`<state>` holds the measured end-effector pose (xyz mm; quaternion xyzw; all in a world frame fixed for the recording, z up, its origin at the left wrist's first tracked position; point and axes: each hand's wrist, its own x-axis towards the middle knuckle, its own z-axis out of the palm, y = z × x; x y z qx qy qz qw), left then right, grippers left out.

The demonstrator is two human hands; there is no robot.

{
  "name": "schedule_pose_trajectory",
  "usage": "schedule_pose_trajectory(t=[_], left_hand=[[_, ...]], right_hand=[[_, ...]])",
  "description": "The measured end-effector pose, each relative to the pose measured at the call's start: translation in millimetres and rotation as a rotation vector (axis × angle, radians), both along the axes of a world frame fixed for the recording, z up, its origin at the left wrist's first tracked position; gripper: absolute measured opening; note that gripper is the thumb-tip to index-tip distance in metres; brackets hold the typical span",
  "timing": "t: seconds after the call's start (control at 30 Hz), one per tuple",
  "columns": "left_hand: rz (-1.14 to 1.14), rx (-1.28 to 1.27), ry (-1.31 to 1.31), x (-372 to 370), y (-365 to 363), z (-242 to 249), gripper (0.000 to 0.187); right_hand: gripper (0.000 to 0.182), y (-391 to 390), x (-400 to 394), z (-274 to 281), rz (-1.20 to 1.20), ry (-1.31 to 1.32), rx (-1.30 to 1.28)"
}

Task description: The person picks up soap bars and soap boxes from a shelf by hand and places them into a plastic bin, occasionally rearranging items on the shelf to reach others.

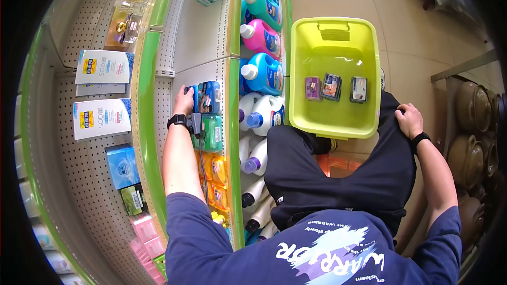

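Observation:
My left hand [184, 101] reaches onto a store shelf and touches a blue soap package [206, 96] at the back end of a row; its fingers are against the pack's left side. Green packs [213, 132] and orange packs [216, 171] follow in the same row toward me. My right hand [410, 120] rests on my right knee, gripping the black trouser cloth. A yellow-green plastic bin [364, 58] stands on the floor ahead of my knees with three small boxed items [332, 87] lying in it.
Detergent bottles in teal, pink, blue and white [262, 68] fill the lower shelf beside the green shelf edge [234, 126]. Boxed goods and white cartons [103, 66] line the upper shelf at left. Brown clay pots [472, 108] stand at the right. Tiled floor lies beyond the bin.

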<state>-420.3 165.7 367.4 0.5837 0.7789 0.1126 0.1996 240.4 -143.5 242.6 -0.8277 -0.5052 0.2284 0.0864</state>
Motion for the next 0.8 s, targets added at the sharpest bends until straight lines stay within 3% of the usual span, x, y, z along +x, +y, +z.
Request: schedule_pose_trajectory(t=[0.3,0.4,0.47,0.5,0.57,0.63,0.7,0.77,0.8], left_hand=[[0.068,-0.083,-0.249,8,-4,3,0.072],[0.027,-0.063,-0.216,7,3,-4,0.072],[-0.085,0.175,0.414,26,2,6,0.063],[-0.094,0.172,0.413,47,-2,16,0.063],[-0.334,0.584,0.566,125,-28,43,0.05],[-0.661,0.81,0.348,201,-58,43,0.039],[-0.958,0.644,0.078,263,-82,17,0.037],[-1.043,0.342,-0.046,308,-100,-34,0.037],[-1.069,0.26,0.026,323,-108,-63,0.04]], right_hand=[[0.041,0,-1,8,-0.015,0.018,-0.064],[0.044,0,-1,6,-0.042,0.02,-0.102],[0.045,-3,0,6,-0.054,0.024,-0.121],[0.045,-4,2,5,-0.051,0.023,-0.125],[0.045,-7,5,3,-0.052,0.024,-0.14],[0.045,-9,8,2,-0.069,0.046,-0.142],[0.044,-10,10,-2,-0.068,0.056,-0.131],[0.044,-11,14,-4,-0.067,0.058,-0.118],[0.043,-11,14,-5,-0.061,0.072,-0.088]])
